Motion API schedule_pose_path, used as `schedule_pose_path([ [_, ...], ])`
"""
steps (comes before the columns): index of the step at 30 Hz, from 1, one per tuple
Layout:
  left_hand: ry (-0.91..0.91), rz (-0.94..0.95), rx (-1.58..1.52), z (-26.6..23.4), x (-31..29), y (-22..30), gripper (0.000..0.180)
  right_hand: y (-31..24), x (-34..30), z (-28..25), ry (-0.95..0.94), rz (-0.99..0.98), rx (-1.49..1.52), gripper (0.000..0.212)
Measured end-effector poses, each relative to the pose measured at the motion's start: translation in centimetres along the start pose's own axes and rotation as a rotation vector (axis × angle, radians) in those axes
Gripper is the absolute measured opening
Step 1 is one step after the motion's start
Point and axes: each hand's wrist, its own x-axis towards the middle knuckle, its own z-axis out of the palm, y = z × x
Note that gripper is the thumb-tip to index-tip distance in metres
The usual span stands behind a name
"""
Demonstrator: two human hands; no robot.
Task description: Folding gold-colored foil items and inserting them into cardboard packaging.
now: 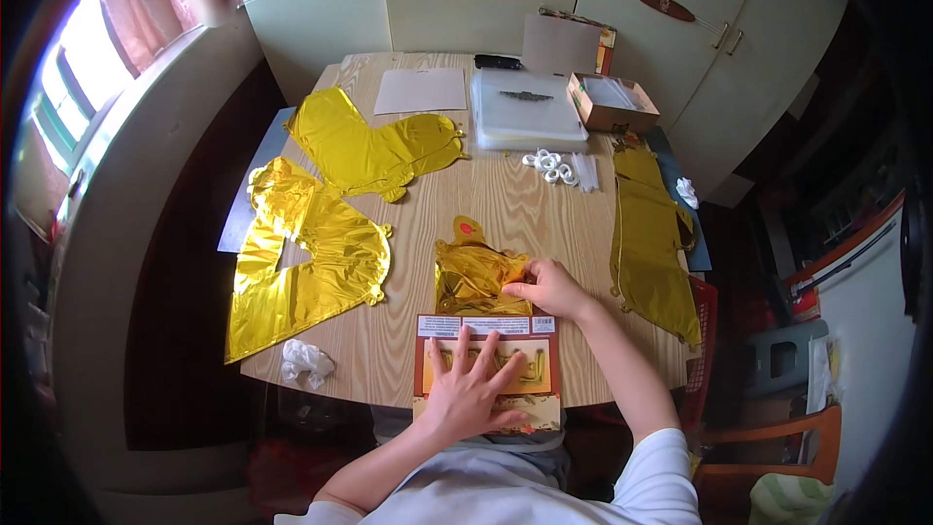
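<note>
Head view shows a printed card [536,379] at the near edge of the wooden table [559,224], and everything else can be placed around it. The left hand [466,391] lies palm down on the card with its fingers spread, which probably steadies it, since the card's near end seems to overhang the edge. Directly beyond the card lies a folded gold foil piece [471,277]; whether its near edge only meets the card or slips beneath it, I cannot tell. The right hand [554,290] pinches the right side of that foil between thumb and fingertips, perhaps because thin, crinkled foil would spring open if left loose. Well to the left of the card, two gold foil sheets, a nearer one [340,248] and a farther one [364,151], lie spread out; another foil sheet [653,224] lies to its right, beyond the right forearm. These larger pieces sit well apart from the card, which seems to leave both hands room. Farther beyond the card are white rings [552,167], clear strips [585,172], a stack of clear sleeves [530,112] and an open box [612,112].
</note>
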Motion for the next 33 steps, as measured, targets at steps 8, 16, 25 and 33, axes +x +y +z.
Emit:
schedule_pose_path([
  [8, -0.028, -0.008, -0.001, -0.3, 0.0, -0.1, 0.083, -0.4, -2.9, 0.1, -0.05, -0.097, -0.076, 0.012],
  [16, -0.021, -0.011, -0.012, -0.3, 0.0, 0.0, 0.083, -0.2, -2.7, 0.1, -0.004, -0.052, 0.007, 0.016],
  [25, 0.006, -0.021, -0.032, -0.1, -0.1, 0.0, 0.083, 2.4, -0.7, 0.1, 0.026, -0.007, 0.041, 0.021],
  [33, 0.017, -0.016, -0.031, -0.1, 0.0, 0.1, 0.084, 1.6, -1.3, 0.3, 0.006, -0.048, 0.091, 0.023],
])
